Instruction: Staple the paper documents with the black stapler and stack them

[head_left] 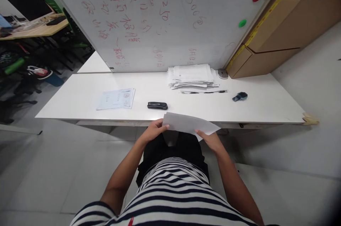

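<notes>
On the left of the white table (80,94) we had a few printed sheets (114,100) lying flat, and to their right a black stapler (157,105) near the table's near edge. Our left hand (153,130) was pinched on the left end of the white paper (188,123), thumb on top; whether that was one sheet or several, we could not tell. The paper hung across the table's near edge, just right of the stapler, slightly bowed. Beyond it, at the far side, sat a large paper pile (190,76). Our right hand (211,139) was closed on the paper's near right part, thumb uppermost. Farther right lay a small dark blue item (239,96) we could not identify. We judged the step in hand to be steadying the paper between both hands; the next move, we thought, called for even grips and level edges, without creasing it.
</notes>
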### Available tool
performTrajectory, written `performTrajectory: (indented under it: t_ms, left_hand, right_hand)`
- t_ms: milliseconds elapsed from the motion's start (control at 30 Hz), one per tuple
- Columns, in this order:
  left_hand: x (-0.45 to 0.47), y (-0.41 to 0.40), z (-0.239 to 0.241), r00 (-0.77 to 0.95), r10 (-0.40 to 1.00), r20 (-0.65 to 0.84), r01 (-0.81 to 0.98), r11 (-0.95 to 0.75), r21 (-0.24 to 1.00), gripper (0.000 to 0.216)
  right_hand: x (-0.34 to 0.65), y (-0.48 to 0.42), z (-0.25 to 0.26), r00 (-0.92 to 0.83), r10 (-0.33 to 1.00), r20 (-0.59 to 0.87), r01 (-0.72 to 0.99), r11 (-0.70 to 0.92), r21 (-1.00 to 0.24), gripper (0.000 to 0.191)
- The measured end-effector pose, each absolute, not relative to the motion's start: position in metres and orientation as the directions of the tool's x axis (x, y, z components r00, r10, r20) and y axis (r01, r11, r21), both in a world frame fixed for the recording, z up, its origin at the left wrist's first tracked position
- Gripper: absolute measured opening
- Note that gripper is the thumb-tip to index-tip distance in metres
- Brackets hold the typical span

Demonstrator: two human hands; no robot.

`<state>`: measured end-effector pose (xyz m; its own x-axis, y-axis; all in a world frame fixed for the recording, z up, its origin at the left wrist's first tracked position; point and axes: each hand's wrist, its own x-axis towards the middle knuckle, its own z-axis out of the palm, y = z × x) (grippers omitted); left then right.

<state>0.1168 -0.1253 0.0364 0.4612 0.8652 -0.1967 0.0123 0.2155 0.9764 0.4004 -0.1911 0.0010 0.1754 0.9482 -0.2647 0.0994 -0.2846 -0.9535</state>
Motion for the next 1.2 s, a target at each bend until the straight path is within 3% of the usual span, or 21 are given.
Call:
performTrajectory:
  t_ms: [133, 233, 367, 567, 700, 833, 933, 1000, 1067, 1133, 1200]
  left_hand:
    - [0.126, -0.110, 0.060, 0.487, 0.866, -0.116, 0.122, 0.064, 0.990, 0.031]
    - [0.139, -0.098, 0.048, 0.276, 0.956, -0.099, 0.094, 0.076, 0.993, 0.033]
    - [0.151, -0.090, 0.017, 0.065, 0.991, -0.121, 0.035, 0.118, 0.992, 0.036]
    - [0.152, -0.096, 0.005, 0.141, 0.983, -0.119, 0.074, 0.109, 0.991, 0.033]
    - [0.157, -0.104, 0.007, 0.154, 0.982, -0.107, 0.137, 0.087, 0.987, 0.035]
    - [0.164, -0.123, 0.029, 0.063, 0.988, 0.138, 0.251, -0.149, 0.957, 0.066]
    - [0.176, -0.146, 0.054, 0.251, 0.944, 0.215, 0.313, -0.289, 0.905, 0.088]
    - [0.188, -0.159, 0.066, 0.485, 0.860, 0.159, 0.204, -0.288, 0.936, 0.095]
    - [0.202, -0.168, 0.069, 0.563, 0.819, 0.110, 0.072, -0.181, 0.981, 0.085]
    - [0.210, -0.167, 0.063, 0.438, 0.897, 0.053, -0.033, -0.043, 0.999, 0.061]
    - [0.209, -0.156, 0.053, 0.254, 0.967, -0.035, -0.136, 0.072, 0.988, 0.049]
  right_hand:
    - [0.399, -0.169, 0.030, 0.158, 0.974, -0.163, 0.147, -0.186, -0.971, 0.039]
    - [0.387, -0.151, 0.029, 0.206, 0.975, -0.080, 0.155, -0.113, -0.981, 0.042]
    - [0.374, -0.138, 0.010, 0.258, 0.960, -0.105, 0.175, -0.154, -0.973, 0.047]
    - [0.377, -0.138, -0.003, 0.328, 0.945, 0.025, 0.349, -0.097, -0.932, 0.050]
    - [0.378, -0.156, -0.012, 0.336, 0.942, 0.018, 0.377, -0.118, -0.919, 0.044]
    - [0.373, -0.183, -0.014, 0.561, 0.825, 0.067, 0.319, -0.141, -0.937, 0.045]
    - [0.361, -0.197, -0.009, 0.652, 0.733, 0.191, 0.378, -0.096, -0.921, 0.049]
    - [0.347, -0.201, -0.005, 0.533, 0.795, 0.289, 0.506, -0.026, -0.862, 0.052]
    - [0.334, -0.203, -0.001, 0.288, 0.901, 0.324, 0.614, 0.086, -0.785, 0.062]
    - [0.325, -0.204, 0.003, 0.050, 0.956, 0.289, 0.657, 0.187, -0.731, 0.073]
    - [0.323, -0.205, 0.004, -0.071, 0.965, 0.251, 0.670, 0.233, -0.705, 0.074]
